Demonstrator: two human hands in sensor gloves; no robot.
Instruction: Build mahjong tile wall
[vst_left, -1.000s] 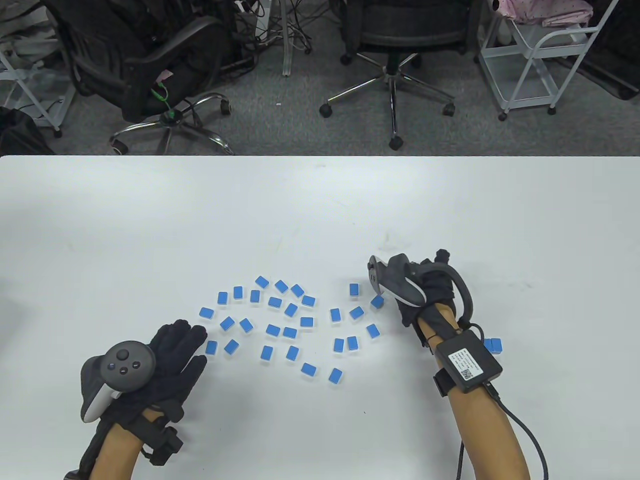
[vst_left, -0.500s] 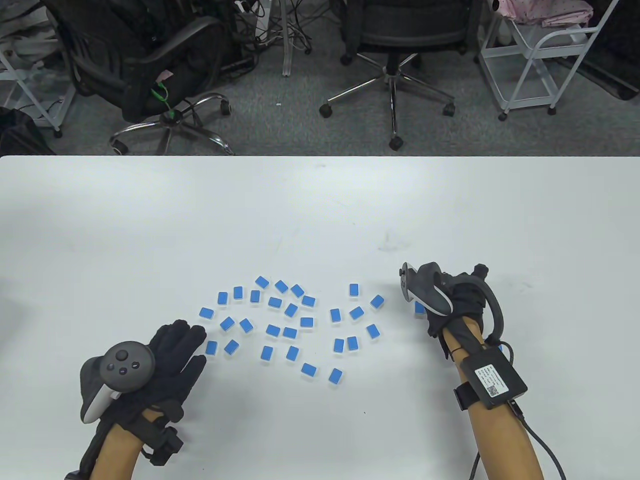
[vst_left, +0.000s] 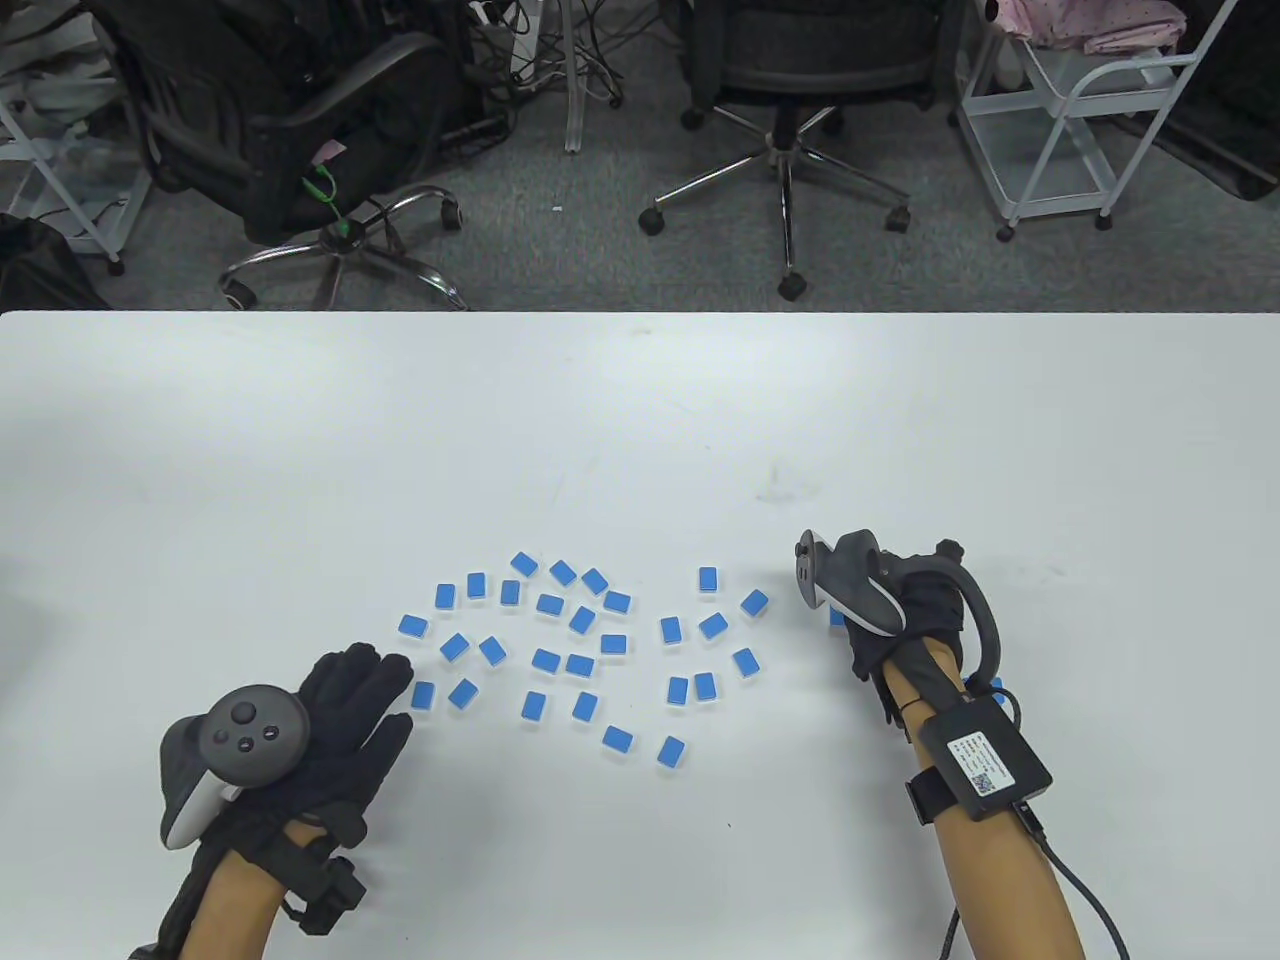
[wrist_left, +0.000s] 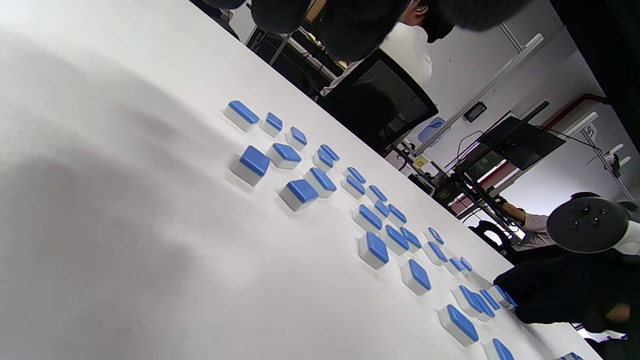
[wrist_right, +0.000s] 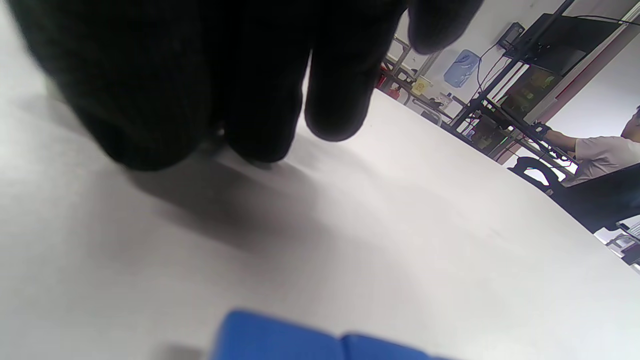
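Note:
Several blue-backed mahjong tiles (vst_left: 580, 665) lie scattered face down on the white table (vst_left: 640, 420); they also show in the left wrist view (wrist_left: 300, 192). My left hand (vst_left: 395, 690) lies flat and open on the table, just left of the scatter, holding nothing. My right hand (vst_left: 850, 630) is right of the scatter, fingers (wrist_right: 250, 100) curled down onto the table over one blue tile (vst_left: 838, 618), which is mostly hidden. Two tiles side by side (wrist_right: 280, 340) lie behind that hand, by my wrist (vst_left: 993, 685).
The table's far edge (vst_left: 640, 312) runs across the view, with office chairs (vst_left: 790, 90) and a white cart (vst_left: 1080, 120) on the floor beyond it. A cable (vst_left: 1080, 890) trails from the box on my right forearm.
My right hand moved right, away from the scatter, with a tile under its fingers, then nearly stopped. My left hand has not moved.

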